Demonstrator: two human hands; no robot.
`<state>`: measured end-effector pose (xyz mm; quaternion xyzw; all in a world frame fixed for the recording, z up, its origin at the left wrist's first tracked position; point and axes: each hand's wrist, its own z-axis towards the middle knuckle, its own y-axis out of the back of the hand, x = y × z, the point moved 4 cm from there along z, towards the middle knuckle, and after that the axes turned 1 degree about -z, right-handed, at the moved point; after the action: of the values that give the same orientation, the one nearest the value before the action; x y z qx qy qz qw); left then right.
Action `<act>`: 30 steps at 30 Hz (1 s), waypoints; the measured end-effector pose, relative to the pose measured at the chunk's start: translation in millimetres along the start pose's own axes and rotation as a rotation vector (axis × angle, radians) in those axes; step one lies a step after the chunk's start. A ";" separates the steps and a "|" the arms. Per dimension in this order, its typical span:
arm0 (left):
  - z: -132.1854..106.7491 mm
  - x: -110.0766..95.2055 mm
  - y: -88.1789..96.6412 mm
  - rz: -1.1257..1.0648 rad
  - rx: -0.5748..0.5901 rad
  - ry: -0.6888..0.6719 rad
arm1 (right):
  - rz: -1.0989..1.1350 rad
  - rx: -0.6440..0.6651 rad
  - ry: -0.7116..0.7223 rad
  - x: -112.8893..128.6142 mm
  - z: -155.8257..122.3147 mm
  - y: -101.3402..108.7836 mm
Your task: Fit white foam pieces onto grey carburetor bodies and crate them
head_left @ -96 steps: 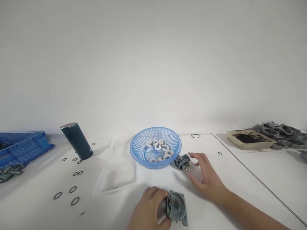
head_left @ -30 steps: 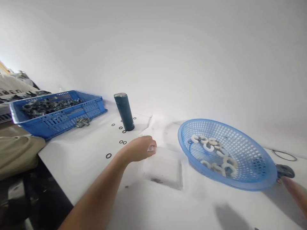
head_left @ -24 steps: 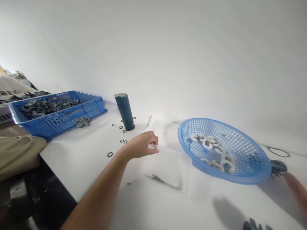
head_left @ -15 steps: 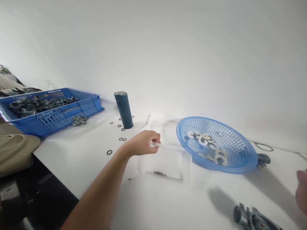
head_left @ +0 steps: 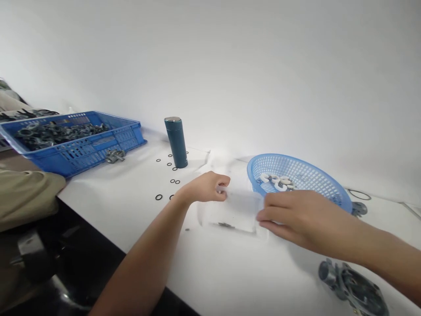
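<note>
My left hand (head_left: 208,186) is closed, its fingers curled on the upper left edge of what looks like a clear plastic bag (head_left: 238,210). My right hand (head_left: 292,217) pinches the right edge of the same bag. A few small dark slivers (head_left: 226,225) lie at the bag's lower end; their kind is too small to tell. Behind my right hand stands a blue plastic colander (head_left: 299,162) with several white C-shaped pieces (head_left: 281,187), partly hidden by that hand. A grey cast-metal part (head_left: 353,285), like a carburetor body, lies below my right forearm.
Several black O-rings (head_left: 158,197) lie around a dark teal flask (head_left: 176,142). At the left a blue crate (head_left: 98,149) holds many metal parts, with one metal part (head_left: 115,156) beside it. Another person's sleeve (head_left: 29,197) is at the left table edge.
My right hand has come in from the right edge and taken hold of the bag's right side. My left hand keeps its grip. The view has shifted slightly.
</note>
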<state>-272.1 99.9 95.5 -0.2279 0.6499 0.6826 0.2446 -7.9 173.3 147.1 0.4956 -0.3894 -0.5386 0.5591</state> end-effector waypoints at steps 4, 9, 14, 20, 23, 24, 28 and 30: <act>0.2 -2.6 -0.6 0.007 -0.001 -0.019 | -0.002 0.289 0.092 3.7 62.1 -43.6; 0.2 0.3 0.0 0.028 0.019 -0.029 | 0.103 0.364 0.148 -1.6 89.9 -74.3; 0.8 3.2 0.4 0.056 0.010 -0.036 | 0.233 0.360 0.164 -7.0 90.2 -82.6; -1.2 -1.7 0.9 0.082 -0.022 -0.057 | 0.280 0.340 0.217 -5.4 87.5 -89.4; -1.6 -4.1 1.3 0.088 -0.020 -0.070 | 0.263 0.354 0.246 -4.5 90.2 -92.6; -1.5 -4.3 1.3 0.090 -0.019 -0.072 | 0.254 0.359 0.256 -4.3 91.2 -93.5; -0.5 -3.2 1.2 0.103 -0.023 -0.074 | 0.208 0.366 0.289 -2.7 93.1 -93.8; -0.1 -2.5 1.0 0.105 -0.028 -0.073 | 0.178 0.360 0.304 -1.0 92.0 -91.7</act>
<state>-270.8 99.7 97.9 -0.1719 0.6420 0.7113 0.2285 -117.1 168.4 76.8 0.6264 -0.4328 -0.3283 0.5591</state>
